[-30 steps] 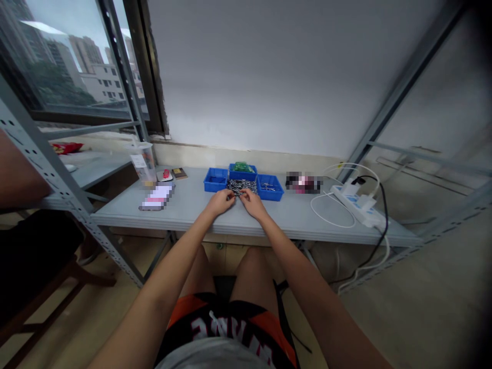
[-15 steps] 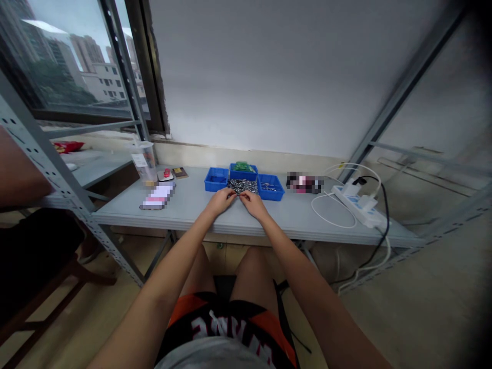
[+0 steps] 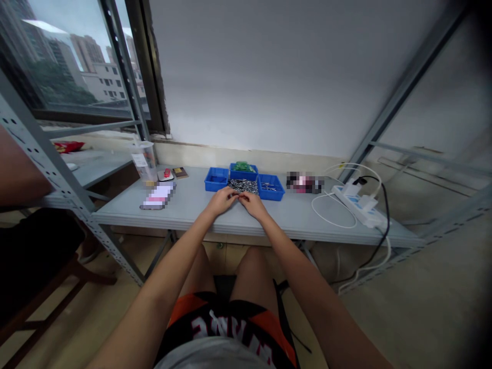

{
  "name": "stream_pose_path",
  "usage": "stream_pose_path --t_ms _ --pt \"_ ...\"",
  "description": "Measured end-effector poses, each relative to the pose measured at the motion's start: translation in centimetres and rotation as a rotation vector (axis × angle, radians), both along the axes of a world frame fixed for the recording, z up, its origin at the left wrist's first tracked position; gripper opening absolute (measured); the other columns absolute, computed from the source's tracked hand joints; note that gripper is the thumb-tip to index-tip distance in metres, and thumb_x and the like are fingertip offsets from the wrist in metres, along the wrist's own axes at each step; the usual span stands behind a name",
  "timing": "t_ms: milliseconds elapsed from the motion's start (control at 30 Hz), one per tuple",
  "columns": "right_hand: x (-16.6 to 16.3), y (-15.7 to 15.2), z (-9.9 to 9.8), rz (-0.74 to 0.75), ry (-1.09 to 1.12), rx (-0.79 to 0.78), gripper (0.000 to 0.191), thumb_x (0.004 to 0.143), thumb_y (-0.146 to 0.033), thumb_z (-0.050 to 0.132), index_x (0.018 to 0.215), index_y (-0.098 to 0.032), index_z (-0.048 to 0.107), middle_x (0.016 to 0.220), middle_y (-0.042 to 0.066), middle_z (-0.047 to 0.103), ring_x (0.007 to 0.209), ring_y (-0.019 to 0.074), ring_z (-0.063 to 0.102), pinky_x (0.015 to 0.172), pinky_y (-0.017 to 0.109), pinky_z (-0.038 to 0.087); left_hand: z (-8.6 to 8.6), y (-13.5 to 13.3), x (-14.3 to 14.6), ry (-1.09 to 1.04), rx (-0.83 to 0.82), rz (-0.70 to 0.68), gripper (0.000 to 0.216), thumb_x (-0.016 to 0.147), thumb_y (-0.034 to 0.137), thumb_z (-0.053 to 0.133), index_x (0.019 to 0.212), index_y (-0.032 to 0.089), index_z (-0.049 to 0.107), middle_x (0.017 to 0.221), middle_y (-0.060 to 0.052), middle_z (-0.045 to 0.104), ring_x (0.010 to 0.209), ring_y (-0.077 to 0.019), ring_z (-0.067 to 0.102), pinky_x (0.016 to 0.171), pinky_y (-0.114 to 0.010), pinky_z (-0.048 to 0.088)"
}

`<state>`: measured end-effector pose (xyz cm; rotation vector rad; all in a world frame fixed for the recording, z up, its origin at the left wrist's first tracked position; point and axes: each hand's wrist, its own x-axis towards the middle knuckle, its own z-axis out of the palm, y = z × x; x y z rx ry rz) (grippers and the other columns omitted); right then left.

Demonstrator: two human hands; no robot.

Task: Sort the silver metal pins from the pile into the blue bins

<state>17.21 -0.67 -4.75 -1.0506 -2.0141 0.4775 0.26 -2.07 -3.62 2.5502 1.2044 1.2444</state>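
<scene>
My left hand (image 3: 220, 201) and my right hand (image 3: 251, 203) rest side by side on the grey table (image 3: 192, 210), fingertips meeting in front of a pile of small silver metal parts (image 3: 243, 185). Both hands are curled in a pinch on something too small to make out. Behind the pile stand three blue bins: a left bin (image 3: 216, 179), a middle bin holding green parts (image 3: 243, 168) and a right bin (image 3: 271, 186) with a few metal pieces.
A blurred phone (image 3: 157, 197), a clear plastic cup (image 3: 143, 162) and small cards lie at the left. A blurred object (image 3: 304, 182), a white cable loop (image 3: 332, 210) and a white power strip (image 3: 357, 205) sit at the right. Metal shelf uprights flank the table.
Both hands have drawn slightly back toward me from the pile, fingertips still together. Nothing else has moved.
</scene>
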Motion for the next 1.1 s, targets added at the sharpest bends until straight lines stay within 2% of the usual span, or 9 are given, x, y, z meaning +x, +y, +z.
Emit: stream_pose_path --t_ms 167,367,633,1100 --pt "-0.08 -0.11 0.05 0.002 0.046 -0.047 0.017 0.080 -0.027 0.053 0.089 -0.017 0.064 0.084 0.004 0.068 0.075 0.0161 0.061 0.070 0.027 0.044 0.23 -0.43 0.19 -0.053 -0.033 0.028 0.017 0.084 0.025 0.049 0.091 0.015 0.061 0.088 -0.005 0.064 0.077 -0.0151 0.058 0.070 -0.024 0.046" --pt "-0.11 -0.25 0.31 -0.040 0.019 -0.006 0.020 0.083 -0.030 0.048 0.087 -0.018 0.064 0.081 0.003 0.067 0.071 0.0147 0.058 0.068 0.025 0.043 0.08 -0.45 0.21 -0.072 -0.111 0.101 0.016 0.082 0.026 0.050 0.091 0.017 0.060 0.084 -0.003 0.066 0.074 -0.0150 0.059 0.068 -0.024 0.046" --pt "-0.03 -0.14 0.09 -0.001 0.034 -0.023 0.022 0.082 -0.035 0.051 0.088 -0.019 0.064 0.083 0.003 0.067 0.076 0.0154 0.060 0.070 0.026 0.043 -0.09 0.14 0.08 0.066 -0.081 0.073 0.017 0.078 0.023 0.055 0.088 0.016 0.067 0.087 -0.005 0.068 0.082 -0.0183 0.060 0.075 -0.026 0.045" --pt "-0.03 -0.06 0.02 0.004 0.010 -0.035 0.019 0.082 -0.032 0.051 0.086 -0.019 0.064 0.080 0.003 0.067 0.074 0.0157 0.060 0.068 0.026 0.043 -0.24 0.32 0.01 0.091 -0.101 0.081 0.017 0.076 0.023 0.056 0.088 0.015 0.066 0.084 -0.006 0.067 0.079 -0.0181 0.059 0.072 -0.025 0.045"
